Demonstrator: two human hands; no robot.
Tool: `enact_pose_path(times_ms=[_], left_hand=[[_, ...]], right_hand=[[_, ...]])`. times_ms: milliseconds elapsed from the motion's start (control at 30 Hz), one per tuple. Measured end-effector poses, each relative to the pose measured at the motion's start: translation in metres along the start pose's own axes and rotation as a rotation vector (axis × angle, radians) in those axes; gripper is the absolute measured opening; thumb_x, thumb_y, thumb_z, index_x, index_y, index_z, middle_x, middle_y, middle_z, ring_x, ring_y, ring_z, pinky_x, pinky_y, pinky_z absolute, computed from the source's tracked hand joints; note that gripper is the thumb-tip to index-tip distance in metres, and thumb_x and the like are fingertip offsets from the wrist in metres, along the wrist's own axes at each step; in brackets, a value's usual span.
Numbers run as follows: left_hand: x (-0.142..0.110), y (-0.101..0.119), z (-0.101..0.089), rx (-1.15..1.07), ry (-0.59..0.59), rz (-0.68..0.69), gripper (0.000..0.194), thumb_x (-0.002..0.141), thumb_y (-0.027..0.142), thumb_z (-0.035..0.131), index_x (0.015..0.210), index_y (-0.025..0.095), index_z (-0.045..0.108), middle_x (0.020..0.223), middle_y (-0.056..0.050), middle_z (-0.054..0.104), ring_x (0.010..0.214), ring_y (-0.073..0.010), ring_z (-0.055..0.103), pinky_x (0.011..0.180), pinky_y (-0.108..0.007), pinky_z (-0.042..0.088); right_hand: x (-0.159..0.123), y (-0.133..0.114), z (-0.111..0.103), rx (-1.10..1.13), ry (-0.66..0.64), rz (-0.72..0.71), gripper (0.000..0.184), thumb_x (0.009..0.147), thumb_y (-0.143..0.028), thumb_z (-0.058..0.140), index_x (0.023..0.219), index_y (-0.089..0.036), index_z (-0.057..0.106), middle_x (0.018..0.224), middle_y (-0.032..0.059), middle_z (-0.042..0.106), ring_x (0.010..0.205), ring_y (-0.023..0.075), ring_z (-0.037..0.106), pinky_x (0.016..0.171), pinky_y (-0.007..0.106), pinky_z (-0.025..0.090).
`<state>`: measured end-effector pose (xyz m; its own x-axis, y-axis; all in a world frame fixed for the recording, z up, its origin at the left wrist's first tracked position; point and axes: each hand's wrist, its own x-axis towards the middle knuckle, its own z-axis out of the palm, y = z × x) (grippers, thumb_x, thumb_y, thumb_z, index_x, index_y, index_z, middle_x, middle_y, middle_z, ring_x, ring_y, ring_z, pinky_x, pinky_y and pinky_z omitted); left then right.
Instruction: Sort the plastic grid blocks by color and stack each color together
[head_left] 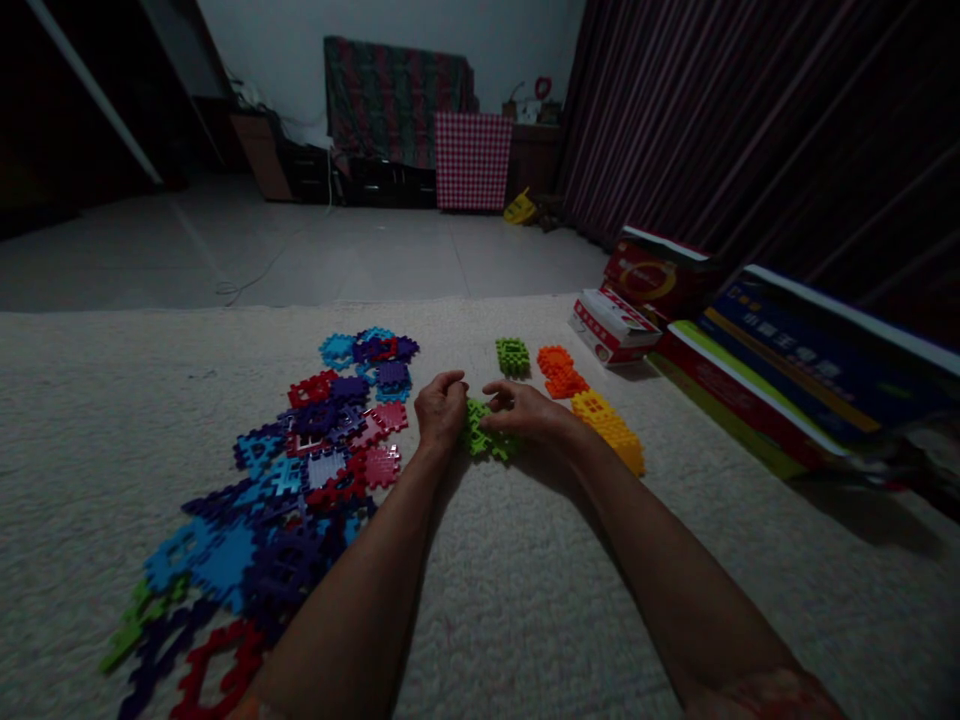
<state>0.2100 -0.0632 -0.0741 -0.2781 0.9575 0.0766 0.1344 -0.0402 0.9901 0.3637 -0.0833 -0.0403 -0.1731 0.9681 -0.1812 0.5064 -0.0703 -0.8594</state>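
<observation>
Green interlocking plastic tiles [480,440] lie on the pale quilted mat between my two hands. My left hand [441,412] is closed, its curled fingers at the left edge of these tiles; its fingertips are partly hidden. Over their right side reaches my right hand [525,410], fingers bent and thumb apart from the forefinger. Just beyond stands a small stack of green tiles [513,357]. To the right are orange tiles [562,372] and a leaning row of yellow tiles [609,430]. A loose heap of blue, purple, red and pink tiles [300,530] spreads on the left.
A small red-and-white box [615,327] stands at the right, before a dark red box [656,275] and a large blue box [817,360]. Past the mat [480,620] are a tiled floor [375,255], a cloth-covered cabinet and a striped curtain [675,130].
</observation>
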Motion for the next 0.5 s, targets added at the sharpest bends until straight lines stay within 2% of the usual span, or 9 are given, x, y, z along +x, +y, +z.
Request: enact_pose_path(times_ms=[100, 167, 267, 367, 500], left_hand=[[-0.005, 0.005, -0.001, 0.154, -0.053, 0.081, 0.03, 0.076, 0.022, 0.055, 0.095, 0.018, 0.078, 0.085, -0.006, 0.077, 0.084, -0.0202, 0.07, 0.084, -0.031, 0.052], [-0.006, 0.006, -0.002, 0.19, -0.049, 0.088, 0.031, 0.077, 0.02, 0.053, 0.095, 0.018, 0.078, 0.08, -0.005, 0.077, 0.081, -0.0197, 0.07, 0.084, -0.03, 0.052], [-0.003, 0.005, -0.005, 0.166, 0.06, 0.066, 0.034, 0.078, 0.02, 0.049, 0.095, 0.018, 0.078, 0.079, -0.004, 0.076, 0.079, -0.0191, 0.069, 0.082, -0.03, 0.053], [0.001, 0.004, -0.006, 0.148, 0.164, 0.054, 0.034, 0.078, 0.02, 0.048, 0.093, 0.016, 0.078, 0.087, -0.005, 0.077, 0.083, -0.0198, 0.069, 0.083, -0.03, 0.052], [0.0, 0.004, -0.005, 0.196, 0.151, 0.056, 0.036, 0.08, 0.021, 0.047, 0.096, 0.016, 0.079, 0.078, -0.005, 0.075, 0.074, -0.0195, 0.066, 0.077, -0.03, 0.051]], right_hand=[[-0.001, 0.0, 0.001, 0.08, -0.023, 0.026, 0.053, 0.069, -0.023, 0.081, 0.119, -0.013, 0.065, 0.089, 0.0024, 0.067, 0.069, 0.0112, 0.06, 0.065, 0.024, 0.048], [-0.001, -0.001, 0.009, 0.124, 0.005, 0.024, 0.047, 0.071, -0.023, 0.079, 0.115, -0.012, 0.066, 0.08, -0.0001, 0.065, 0.063, 0.0097, 0.057, 0.061, 0.023, 0.046], [0.003, -0.001, 0.022, 0.224, 0.156, -0.045, 0.039, 0.074, -0.03, 0.077, 0.108, -0.013, 0.067, 0.076, -0.0007, 0.065, 0.064, 0.011, 0.057, 0.061, 0.023, 0.047], [0.009, 0.002, 0.024, 0.252, 0.281, -0.126, 0.028, 0.078, -0.039, 0.072, 0.094, -0.016, 0.068, 0.08, 0.0012, 0.067, 0.071, 0.0137, 0.06, 0.066, 0.026, 0.049], [0.016, 0.011, 0.011, 0.15, 0.365, -0.131, 0.026, 0.084, -0.042, 0.06, 0.083, -0.018, 0.068, 0.077, 0.0015, 0.068, 0.07, 0.0153, 0.06, 0.068, 0.028, 0.049]])
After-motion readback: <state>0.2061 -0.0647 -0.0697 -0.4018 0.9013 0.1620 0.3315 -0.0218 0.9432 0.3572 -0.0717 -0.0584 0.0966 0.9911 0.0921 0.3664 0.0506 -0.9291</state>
